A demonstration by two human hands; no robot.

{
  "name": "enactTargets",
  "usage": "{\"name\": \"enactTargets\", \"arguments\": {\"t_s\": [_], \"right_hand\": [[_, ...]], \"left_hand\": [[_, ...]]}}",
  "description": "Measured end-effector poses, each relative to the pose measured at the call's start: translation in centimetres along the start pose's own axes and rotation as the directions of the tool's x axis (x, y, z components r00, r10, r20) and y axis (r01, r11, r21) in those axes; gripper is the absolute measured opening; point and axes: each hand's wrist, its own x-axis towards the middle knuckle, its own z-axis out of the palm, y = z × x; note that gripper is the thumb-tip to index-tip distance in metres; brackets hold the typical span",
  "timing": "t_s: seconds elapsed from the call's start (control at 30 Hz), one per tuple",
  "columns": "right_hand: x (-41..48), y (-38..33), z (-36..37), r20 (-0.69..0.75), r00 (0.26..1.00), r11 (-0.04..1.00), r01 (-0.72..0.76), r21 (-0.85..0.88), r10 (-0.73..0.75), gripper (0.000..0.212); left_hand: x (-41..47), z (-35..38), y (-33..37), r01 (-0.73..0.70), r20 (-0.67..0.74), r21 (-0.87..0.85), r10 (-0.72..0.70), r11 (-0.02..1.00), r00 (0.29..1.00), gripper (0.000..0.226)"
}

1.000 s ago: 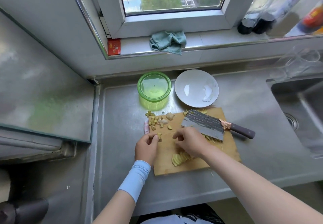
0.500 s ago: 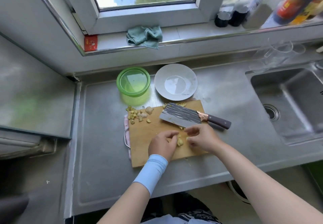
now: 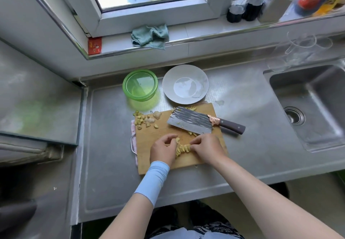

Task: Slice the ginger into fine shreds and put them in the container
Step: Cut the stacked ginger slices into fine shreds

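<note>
- container (image 3: 140, 85) sits back left, just off the board (image 3: 146, 143)
- left hand (image 3: 163, 150) curled, pinching the ginger slices (image 3: 183, 148) mid-board
- right hand (image 3: 207, 148) pinching the same row from the other end
- cleaver (image 3: 190, 122) lying flat just behind the hands

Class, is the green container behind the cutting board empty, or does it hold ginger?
Empty: only its bare green bottom shows in the green container. The ginger slices lie on the cutting board.
</note>
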Motion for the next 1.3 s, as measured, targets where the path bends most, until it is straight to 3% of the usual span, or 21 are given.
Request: {"name": "enactTargets", "arguments": {"t_s": [0.23, 0.47, 0.57, 0.67, 0.8, 0.83, 0.93, 1.0, 1.17, 1.3], "right_hand": [[0.2, 0.0, -0.2, 0.031, 0.999, 0.994, 0.041, -0.098, -0.038, 0.016], [-0.1, 0.1, 0.3, -0.042, 0.999, 0.993, 0.007, -0.120, -0.012, 0.014], [-0.5, -0.1, -0.4, -0.087, 0.995, 0.996, -0.034, 0.081, 0.041, 0.019], [-1.4, -0.5, -1.2, 0.095, 0.990, 0.900, -0.131, 0.417, 0.100, 0.013], [-1.1, 0.4, -2.4, 0.099, 0.989, 0.876, -0.143, 0.460, 0.110, 0.005], [-0.9, 0.7, -2.6, 0.074, 0.988, 0.879, -0.157, 0.451, 0.138, 0.006], [-0.6, 1.2, -2.5, 0.063, 0.983, 0.907, -0.183, 0.380, 0.172, 0.006], [-0.5, 1.1, -2.0, 0.073, 0.982, 0.924, -0.191, 0.330, 0.176, 0.006], [0.3, 0.8, -0.9, 0.104, 0.980, 0.962, -0.188, 0.200, 0.170, 0.009], [0.2, 0.5, -0.7, 0.032, 0.994, 0.994, -0.108, 0.030, 0.107, 0.006]], "left_hand": [[-0.2, -0.3, -0.6, -0.018, 0.026, -0.022, 0.018, 1.000, 0.999, 0.016], [-0.8, 0.1, -0.7, -0.058, 0.090, -0.003, 0.058, 0.998, 0.994, 0.009], [-1.0, 0.9, -0.7, -0.077, 0.112, 0.021, 0.075, 0.997, 0.991, 0.009], [-1.1, 1.7, -0.4, -0.076, 0.106, 0.002, 0.076, 0.997, 0.991, 0.006], [-1.0, 2.2, -0.1, -0.134, 0.102, 0.101, 0.124, 0.986, 0.987, 0.010], [-0.9, 2.2, -0.3, -0.214, 0.104, 0.212, 0.196, 0.954, 0.975, 0.011], [-0.1, 2.3, -1.3, -0.470, 0.199, 0.519, 0.434, 0.714, 0.879, 0.022], [0.1, 2.6, -1.7, -0.511, 0.272, 0.573, 0.440, 0.641, 0.856, 0.029], [0.4, 3.4, -2.1, -0.491, 0.205, 0.580, 0.466, 0.650, 0.860, 0.029], [0.6, 3.8, -2.8, -0.483, 0.167, 0.557, 0.478, 0.675, 0.862, 0.028]]}}
